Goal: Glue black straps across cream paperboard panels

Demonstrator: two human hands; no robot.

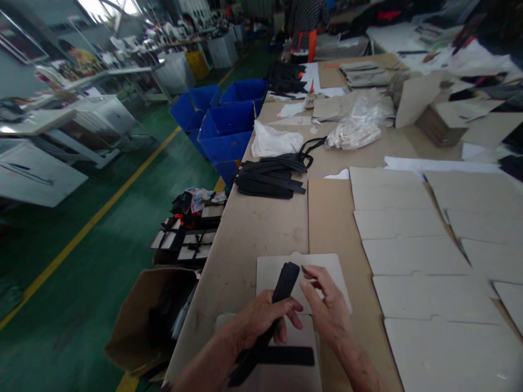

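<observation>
The left hand (265, 316) has its fingers clamped around a bundle of black strips (287, 279), held at a tilt above the near end of the surface (261, 226), close to its left edge. The right hand (329, 313) is just beside the bundle's upper end, its thumb and forefinger apart. Below the hands, a single black strip (292, 356) lies across a pale lower board (286, 378); another pale board (322, 267) lies just beyond. Farther along the left edge sits a pile of black strips (269, 175), with a white bag (278, 140) behind it. Overlapping grey boards (414, 256) cover the surface toward its right. An open cardboard box (139, 321) stands on the floor beside the left edge.
</observation>
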